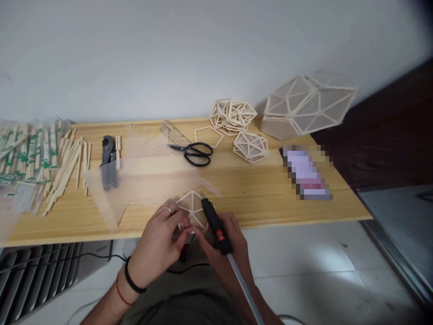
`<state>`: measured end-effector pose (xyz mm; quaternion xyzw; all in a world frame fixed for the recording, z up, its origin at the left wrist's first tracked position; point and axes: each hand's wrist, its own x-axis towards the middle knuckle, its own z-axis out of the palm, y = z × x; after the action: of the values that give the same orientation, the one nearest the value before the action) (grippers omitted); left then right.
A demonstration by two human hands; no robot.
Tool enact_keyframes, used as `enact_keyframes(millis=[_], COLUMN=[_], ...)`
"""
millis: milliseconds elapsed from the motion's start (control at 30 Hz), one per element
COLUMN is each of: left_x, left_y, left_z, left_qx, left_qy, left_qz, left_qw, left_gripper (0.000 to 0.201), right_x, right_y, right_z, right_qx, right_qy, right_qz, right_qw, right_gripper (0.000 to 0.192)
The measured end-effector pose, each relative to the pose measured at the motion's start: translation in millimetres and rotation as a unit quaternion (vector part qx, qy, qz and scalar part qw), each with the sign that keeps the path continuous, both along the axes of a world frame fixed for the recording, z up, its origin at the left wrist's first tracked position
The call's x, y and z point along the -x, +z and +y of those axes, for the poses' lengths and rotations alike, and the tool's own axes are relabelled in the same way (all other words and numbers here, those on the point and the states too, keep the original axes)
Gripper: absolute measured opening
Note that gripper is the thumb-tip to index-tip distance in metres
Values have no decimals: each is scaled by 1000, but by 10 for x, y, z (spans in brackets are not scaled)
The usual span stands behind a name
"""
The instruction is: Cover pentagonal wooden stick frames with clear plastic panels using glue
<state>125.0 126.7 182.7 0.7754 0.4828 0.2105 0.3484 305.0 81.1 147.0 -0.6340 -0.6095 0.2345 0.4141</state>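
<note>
1. Black glue gun [214, 222]: one, in the curled right hand [234, 239]
2. Scissors [185, 149]: one pair, twelve o'clock on the tabletop [250, 194]
3. Pale wooden frame [192, 211]: one, at the tabletop's six-o'clock edge, spokes meeting at a hub
4. Left hand [165, 237]: nearly closed, pinching it

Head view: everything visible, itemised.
Wrapped chopsticks: many, pale and green, far left
Loose sticks: many, pale, left
Tool: one, grey, left
Short sticks: few, pale, beside tool
Sheets: several, translucent, left-centre
Ruler: one, clear, rear centre
Scissors: one, black, centre
Flat pentagon: one, pale, behind scissors
Bare frames: several, pale, rear
Covered frames: two, pale, rear-right
Phone-like object: one, pixelated lilac, right
Table: one, tan, middle
Floor: one, pale, below
Slatted object: one, grey, lower-left
Cables: several, black, low
Held frame: one, pale, near edge
Glue gun: one, black-orange, near edge
Left hand: one, on held frame
Right hand: one, around glue gun
</note>
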Motion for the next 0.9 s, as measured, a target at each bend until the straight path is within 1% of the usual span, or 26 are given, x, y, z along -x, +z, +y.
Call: enact_keyframes(millis=[167,300,433,600,700,900], left_x=[-10,-2,31,68,87,118], left_y=[-8,-14,-14,16,32,27], left_z=[0,14,30,32,30,23], left_qx=[-17,-41,-53,-41,-26,-6], left_qy=[5,-2,-7,-16,-16,-8], left_qz=[14,18,17,5,4,4], left_qw=[1000,999,998,999,1000,1000], left_gripper=[15,15,15,13,14,14], right_x=[20,16,-9,-33,-41,-98], right_y=[8,13,14,49,84,96], right_z=[11,12,-4,-38,-46,-32], right_qx=[-4,-12,7,45,55,64], right_qy=[-2,1,2,-5,-13,-26], right_qz=[-1,2,6,35,54,36], right_qw=[1000,1000,1000,998,997,997], right_gripper=[20,20,19,16,13,8])
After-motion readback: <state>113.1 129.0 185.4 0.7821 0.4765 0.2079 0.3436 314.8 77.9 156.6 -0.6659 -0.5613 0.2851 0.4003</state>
